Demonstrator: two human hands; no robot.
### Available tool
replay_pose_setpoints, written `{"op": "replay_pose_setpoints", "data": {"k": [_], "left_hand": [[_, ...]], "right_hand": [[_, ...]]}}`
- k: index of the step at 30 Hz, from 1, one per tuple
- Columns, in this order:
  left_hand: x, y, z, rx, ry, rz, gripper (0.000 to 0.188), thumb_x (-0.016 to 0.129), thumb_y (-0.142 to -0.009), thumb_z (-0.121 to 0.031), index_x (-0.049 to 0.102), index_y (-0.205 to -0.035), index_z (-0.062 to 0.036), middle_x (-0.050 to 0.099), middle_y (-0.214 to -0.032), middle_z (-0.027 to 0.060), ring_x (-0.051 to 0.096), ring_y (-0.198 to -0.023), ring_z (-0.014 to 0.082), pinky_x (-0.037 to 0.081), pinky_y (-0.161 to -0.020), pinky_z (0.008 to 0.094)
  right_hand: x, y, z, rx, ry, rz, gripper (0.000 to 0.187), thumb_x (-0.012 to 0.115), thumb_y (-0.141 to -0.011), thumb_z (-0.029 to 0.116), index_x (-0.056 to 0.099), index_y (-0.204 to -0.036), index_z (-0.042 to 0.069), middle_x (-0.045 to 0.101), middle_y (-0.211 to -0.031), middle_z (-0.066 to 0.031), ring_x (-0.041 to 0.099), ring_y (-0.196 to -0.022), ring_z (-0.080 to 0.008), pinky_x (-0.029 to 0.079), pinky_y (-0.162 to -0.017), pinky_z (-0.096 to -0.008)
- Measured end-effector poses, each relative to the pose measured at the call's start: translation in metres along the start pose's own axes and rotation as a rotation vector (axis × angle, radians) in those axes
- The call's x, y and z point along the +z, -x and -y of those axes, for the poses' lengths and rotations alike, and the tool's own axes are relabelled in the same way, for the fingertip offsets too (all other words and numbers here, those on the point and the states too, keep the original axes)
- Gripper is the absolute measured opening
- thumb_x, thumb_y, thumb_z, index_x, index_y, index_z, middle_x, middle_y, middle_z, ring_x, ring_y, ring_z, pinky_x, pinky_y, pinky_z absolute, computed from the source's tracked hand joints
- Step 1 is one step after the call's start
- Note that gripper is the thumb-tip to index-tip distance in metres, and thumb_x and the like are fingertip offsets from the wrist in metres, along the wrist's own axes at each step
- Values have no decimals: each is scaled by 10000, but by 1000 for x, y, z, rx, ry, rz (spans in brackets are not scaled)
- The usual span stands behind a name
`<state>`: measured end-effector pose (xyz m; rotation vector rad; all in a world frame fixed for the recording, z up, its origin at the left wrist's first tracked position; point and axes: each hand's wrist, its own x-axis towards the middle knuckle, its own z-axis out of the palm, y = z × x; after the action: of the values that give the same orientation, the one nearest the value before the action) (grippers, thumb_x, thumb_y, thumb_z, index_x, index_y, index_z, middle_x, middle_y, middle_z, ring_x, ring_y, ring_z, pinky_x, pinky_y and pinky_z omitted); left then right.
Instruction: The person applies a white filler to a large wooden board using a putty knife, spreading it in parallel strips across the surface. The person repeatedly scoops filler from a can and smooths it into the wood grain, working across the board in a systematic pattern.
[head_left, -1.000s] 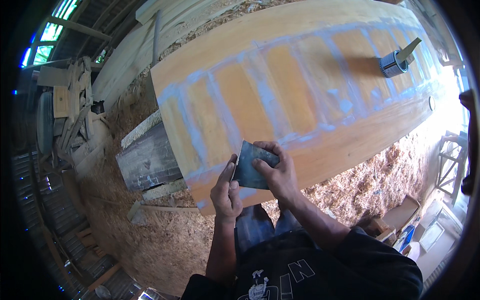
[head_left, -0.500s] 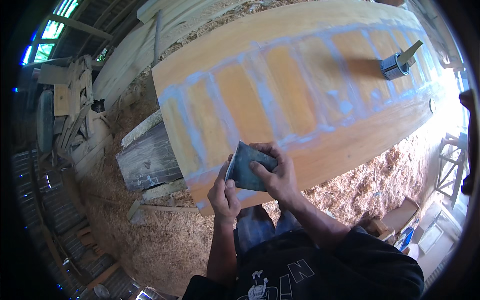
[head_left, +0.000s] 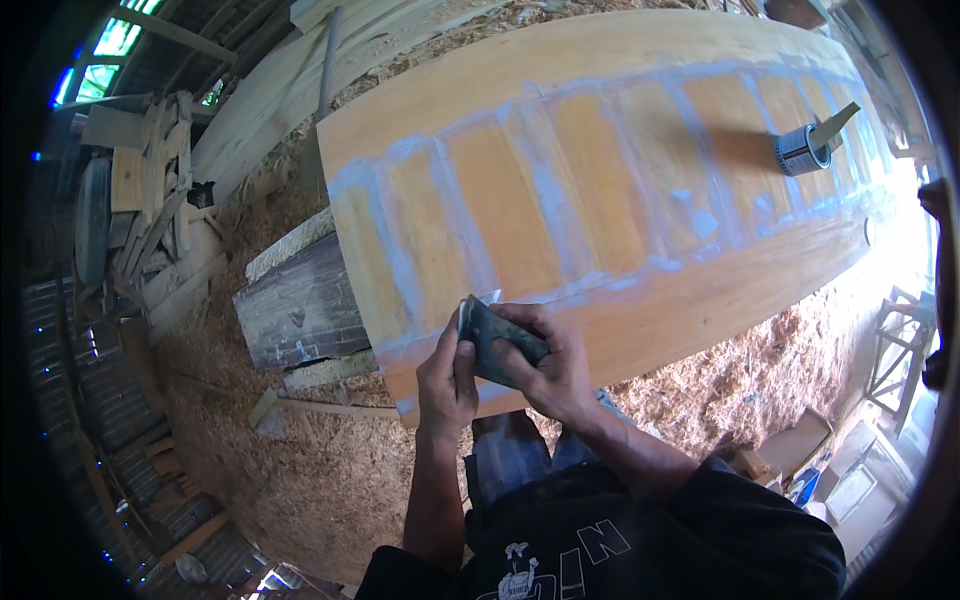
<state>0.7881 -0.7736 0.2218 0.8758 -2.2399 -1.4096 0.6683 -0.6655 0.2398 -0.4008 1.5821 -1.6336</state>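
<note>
Both hands are together over the near left end of a long wooden panel (head_left: 680,310) with pale bluish filler bands. Between them is a dark grey-green flat sheet (head_left: 485,338), tilted, with a whitish strip along its far edge; its exact kind is unclear. My left hand (head_left: 446,385) is closed on the sheet's left edge, thumb up. From the right, my right hand (head_left: 556,372) grips the sheet, thumb pressed on its face and fingers behind, partly hidden. Farther right on the panel stands an open tin can (head_left: 797,150) with a flat wooden stick (head_left: 836,124) poking out.
A weathered timber block (head_left: 295,310) juts out beneath the panel's left end. Wood shavings (head_left: 300,490) cover the ground. Scrap wood (head_left: 150,190) is piled at far left. On the right are a wooden stand (head_left: 897,350) and a cardboard box (head_left: 797,440).
The sheet has tilted and shows less of its face, with both hands still gripping it. The panel and can appear slightly lower and farther right as the view shifts.
</note>
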Motion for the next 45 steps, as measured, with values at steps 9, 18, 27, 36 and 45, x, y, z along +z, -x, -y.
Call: {"op": "replay_pose_setpoints", "data": {"k": [9, 18, 27, 36, 45], "left_hand": [[-36, 18, 16, -184, 22, 304, 394, 523, -1074, -223, 550, -1445, -93, 712, -1179, 215, 727, -1021, 349, 562, -871, 414], [-130, 76, 107, -423, -50, -18, 260, 699, -962, -298, 739, -1058, -60, 744, -957, 149, 728, -848, 329, 556, -738, 407], [-273, 110, 230, -740, 52, -288, 249, 782, -877, -216, 748, -997, -1, 741, -841, 112, 694, -757, 152, 547, -703, 323], [-339, 0, 410, -397, 19, -527, 314, 698, -970, -357, 708, -978, -43, 700, -794, 127, 681, -695, 222, 523, -642, 370], [-289, 9, 484, -322, -499, -713, 349, 612, -995, -419, 601, -863, -97, 626, -737, 108, 640, -710, 330, 516, -642, 474]], "right_hand": [[-12, -10, 6, -145, 71, 32, 355, 644, -931, 9, 579, -1279, -7, 636, -1245, -114, 607, -1159, -185, 496, -997, -340], [-15, -98, 6, -31, 349, -34, 395, 623, -872, 27, 652, -1265, -5, 683, -1052, -72, 627, -942, -128, 499, -851, -263], [183, -237, 16, -456, 1074, 545, 298, 560, -896, -34, 676, -1163, 32, 725, -1103, -136, 702, -1026, -277, 537, -886, -391], [364, -407, -9, -368, 1972, 1040, 287, 581, -883, 51, 727, -1104, 163, 741, -990, -134, 704, -929, -362, 542, -786, -482], [444, -483, -85, -285, 2353, 1253, 348, 651, -794, 76, 748, -1112, 178, 756, -939, -119, 722, -926, -350, 552, -840, -474]]}}
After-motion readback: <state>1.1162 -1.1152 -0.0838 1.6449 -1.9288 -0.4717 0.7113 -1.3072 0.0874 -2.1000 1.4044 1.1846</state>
